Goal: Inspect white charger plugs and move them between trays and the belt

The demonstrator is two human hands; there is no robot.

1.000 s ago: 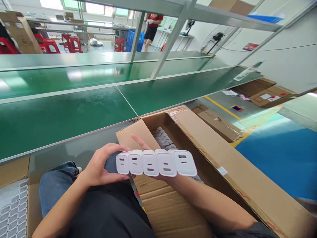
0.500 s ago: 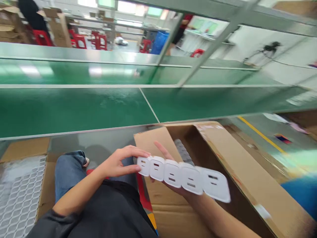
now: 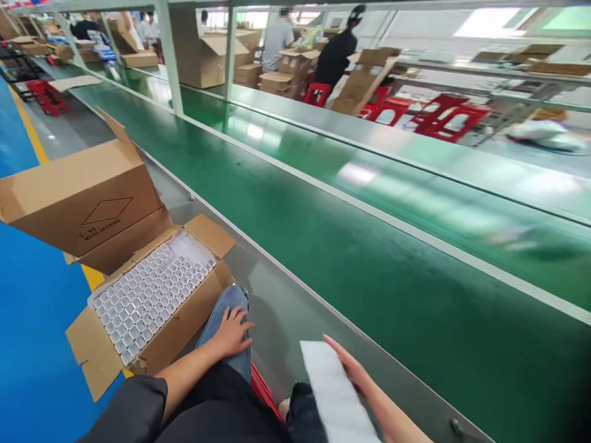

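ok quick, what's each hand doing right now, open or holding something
Left hand: open, holding nothing, on the jeans at the knee.
Right hand: holding the long white block.

Passable between left hand and white block, and directly above green surface. Accessible from above into open carton; obstructed beyond by taller printed cardboard. Interrupted along green surface's far edge by upright post.
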